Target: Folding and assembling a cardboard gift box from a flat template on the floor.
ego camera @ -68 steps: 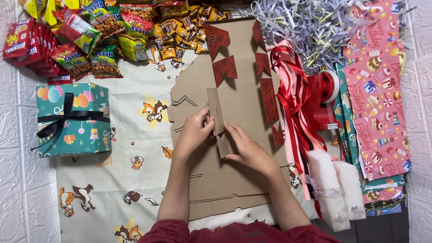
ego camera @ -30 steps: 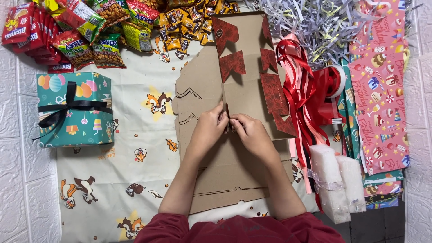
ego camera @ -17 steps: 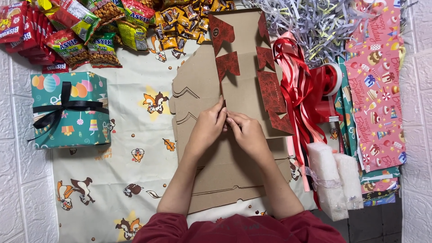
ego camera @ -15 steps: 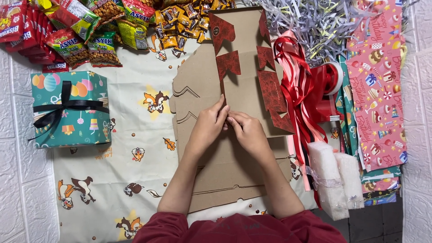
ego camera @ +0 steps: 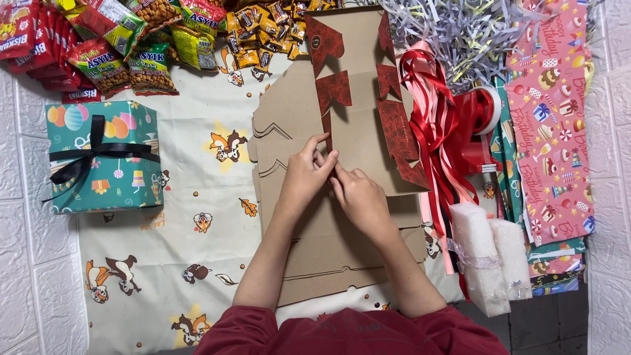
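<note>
The brown cardboard box blank [ego camera: 355,125] is now folded further up than a second ago, its side wall raised at mid-cloth. That wall's lower edge is pinched by the left hand [ego camera: 307,176] and right hand [ego camera: 358,200], pressed together. Ribbons [ego camera: 437,131] crowd its right edge; open patterned cloth [ego camera: 197,197] is left beside it.

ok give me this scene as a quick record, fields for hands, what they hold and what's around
left hand: pinching the edge of the raised cardboard flap
right hand: fingertips on the same fold
cardboard box blank: brown inside, red patterned outside, partly folded up
left side: wrapped gift box with black ribbon
top left: snack packets
right side: red ribbons, tape dispenser, wrapping paper
</note>
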